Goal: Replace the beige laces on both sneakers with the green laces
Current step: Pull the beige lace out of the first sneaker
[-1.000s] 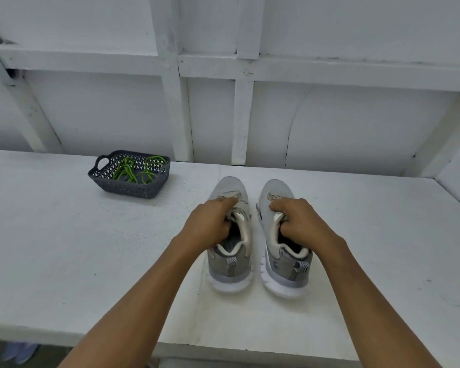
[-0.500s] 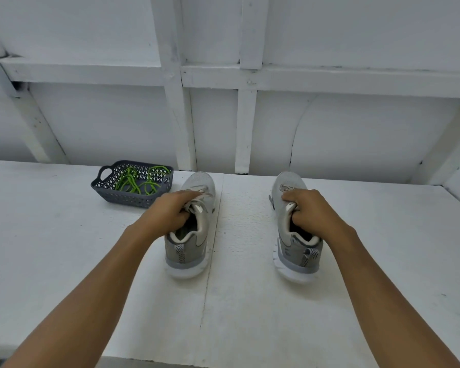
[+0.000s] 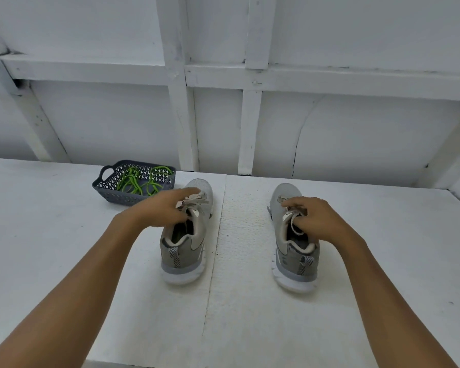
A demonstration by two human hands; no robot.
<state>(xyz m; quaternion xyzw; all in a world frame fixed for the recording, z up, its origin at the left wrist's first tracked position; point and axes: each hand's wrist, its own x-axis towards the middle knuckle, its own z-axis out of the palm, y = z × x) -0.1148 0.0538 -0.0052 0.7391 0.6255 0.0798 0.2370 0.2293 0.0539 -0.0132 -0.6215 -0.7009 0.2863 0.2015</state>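
Grey sneakers, 2 pcs, heels toward worktop (image 3: 37, 221) front edge, well apart. L sneaker (image 3: 186, 245): beige laces (image 3: 197, 200) covered by L hand (image 3: 160, 208), fingers nearly straight, nothing gripped. R sneaker (image 3: 295, 253): tongue/laces pinched by R hand (image 3: 316, 219), fingers curled. Back edge, left: green laces (image 3: 141, 181) kept in basket (image 3: 112, 193). Risk: knot jammed if yanked; shoe dragged off-spot.

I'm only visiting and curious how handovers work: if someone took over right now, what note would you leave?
Left hand: open, fingers stretched over the tongue of the left grey mesh sneaker.
Right hand: fingers curled on the beige laces of the right grey mesh sneaker.
Green laces lie in the dark plastic basket on the white table, beside the left sneaker's toe.
Done: nothing unlaced yet.
Left: pull out both beige laces, thread the green ones.
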